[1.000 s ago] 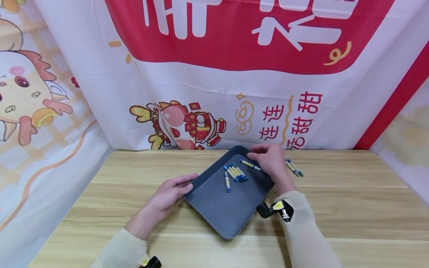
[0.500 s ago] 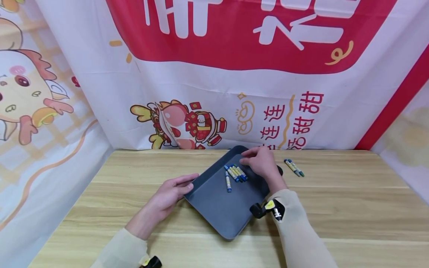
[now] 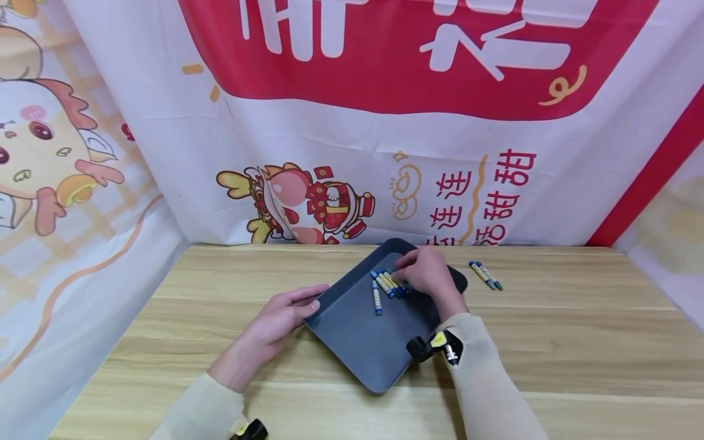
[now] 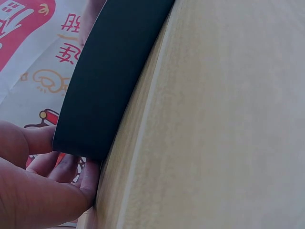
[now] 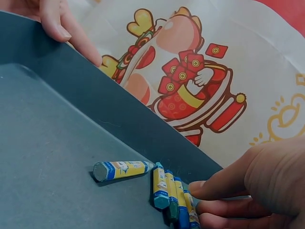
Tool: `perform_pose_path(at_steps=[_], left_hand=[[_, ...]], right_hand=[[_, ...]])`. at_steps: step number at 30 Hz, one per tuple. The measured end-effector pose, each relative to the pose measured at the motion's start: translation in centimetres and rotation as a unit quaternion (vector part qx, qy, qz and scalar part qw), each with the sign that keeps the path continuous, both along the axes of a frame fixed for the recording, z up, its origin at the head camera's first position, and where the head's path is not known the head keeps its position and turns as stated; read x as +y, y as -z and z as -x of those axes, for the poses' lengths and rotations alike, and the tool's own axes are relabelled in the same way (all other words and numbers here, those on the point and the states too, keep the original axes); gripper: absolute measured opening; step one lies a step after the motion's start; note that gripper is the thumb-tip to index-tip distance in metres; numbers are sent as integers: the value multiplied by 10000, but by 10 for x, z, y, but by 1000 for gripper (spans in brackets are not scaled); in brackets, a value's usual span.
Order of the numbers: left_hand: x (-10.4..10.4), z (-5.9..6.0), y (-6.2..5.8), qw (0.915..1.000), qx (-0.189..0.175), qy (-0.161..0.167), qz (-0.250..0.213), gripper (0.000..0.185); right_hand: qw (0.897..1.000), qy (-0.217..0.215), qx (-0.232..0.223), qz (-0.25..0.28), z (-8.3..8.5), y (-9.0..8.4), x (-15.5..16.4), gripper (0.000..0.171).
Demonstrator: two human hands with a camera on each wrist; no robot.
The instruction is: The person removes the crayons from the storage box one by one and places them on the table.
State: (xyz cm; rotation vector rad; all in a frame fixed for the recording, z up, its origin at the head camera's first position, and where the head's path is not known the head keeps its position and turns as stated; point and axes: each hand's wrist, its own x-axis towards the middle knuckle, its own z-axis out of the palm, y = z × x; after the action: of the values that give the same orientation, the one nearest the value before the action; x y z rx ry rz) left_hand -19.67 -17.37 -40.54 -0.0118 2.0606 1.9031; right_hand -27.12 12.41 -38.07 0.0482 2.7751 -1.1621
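A dark grey rectangular tray [image 3: 357, 342] lies turned at an angle on the wooden table. My left hand [image 3: 283, 318] grips its left side, thumb at the rim and fingers against the outside wall [image 4: 105, 81]. Inside the tray, several oil pastels with blue and yellow wrappers lie side by side in a row [image 5: 171, 191]. One more oil pastel [image 5: 121, 170] rests at an angle to them, its tip near the row. My right hand [image 3: 429, 272] reaches over the tray's far right side. Its thumb and fingers pinch the pastel [image 5: 191, 210] at the row's right end, partly hiding it.
Two more oil pastels [image 3: 486, 275] lie together on the table [image 3: 550, 342], right of the tray. A printed cloth backdrop [image 3: 308, 134] hangs along the table's back edge, and another cloth [image 3: 82, 275] hangs at the left.
My right hand has come down on the separate pastel at the tray's far end and moved it toward the row. My left hand and the tray have stayed put.
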Motion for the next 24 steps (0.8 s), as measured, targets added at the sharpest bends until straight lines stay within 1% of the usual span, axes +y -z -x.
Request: perform_pose_path(at_steps=[5,13,18,24], left_hand=[[0,0,1,10000,18,25,-25,44],[0,2,2,10000,-6,35,-4,43],[0,2,2,10000,-30,8,6,43],[-1,1,2,10000,13,47,6,43]], right_hand=[[10000,30,-66,3,0,3,1,25],[9994,47,-143,315,-1,8,-1,25],[9987,-7,-62,513,-1,11,-2,26],[9988,-80,54,487,0,11,-2,25]])
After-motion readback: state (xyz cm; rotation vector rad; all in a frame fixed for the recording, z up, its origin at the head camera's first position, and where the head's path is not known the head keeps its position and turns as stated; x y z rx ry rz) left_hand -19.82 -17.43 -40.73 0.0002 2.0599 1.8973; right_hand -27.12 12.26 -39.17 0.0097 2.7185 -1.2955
